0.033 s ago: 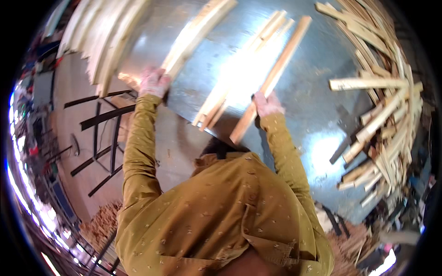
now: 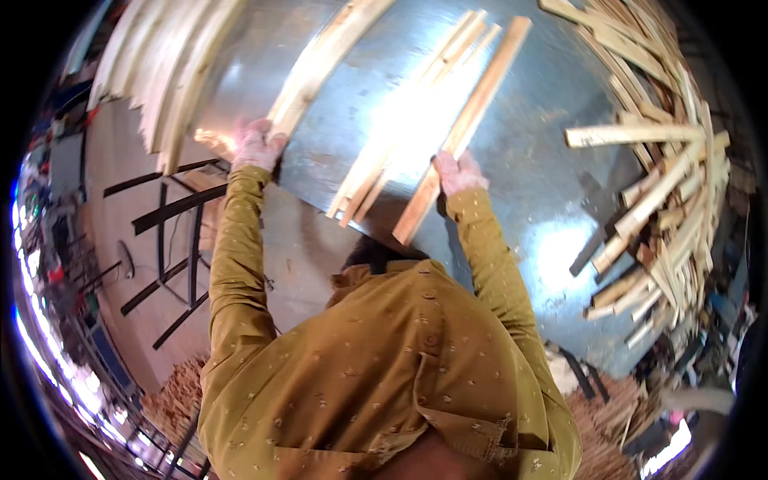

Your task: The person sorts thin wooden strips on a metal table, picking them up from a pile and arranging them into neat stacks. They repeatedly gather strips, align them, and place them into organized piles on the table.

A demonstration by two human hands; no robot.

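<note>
My left hand (image 2: 258,148), in a pale pinkish glove, is closed round the near end of a light wooden board (image 2: 314,70) that runs away across the metal tabletop (image 2: 528,104). My right hand (image 2: 461,174), gloved alike, grips a narrow wooden strip (image 2: 472,110) near its lower end, with the fingers along the right edge; the thumb is hard to make out. Between the two hands several thinner strips (image 2: 362,178) lie side by side on the metal, partly washed out by glare.
Long pale boards (image 2: 164,88) lie side by side at the far left. A loose heap of wood offcuts (image 2: 672,192) covers the table's right side. Black metal bars (image 2: 180,210) form a frame left of the table. Stacked wood (image 2: 178,392) sits low on the left.
The whole view has shifted slightly, so the table, boards and hands appear a little farther left and up. Both hands keep hold of the same pieces.
</note>
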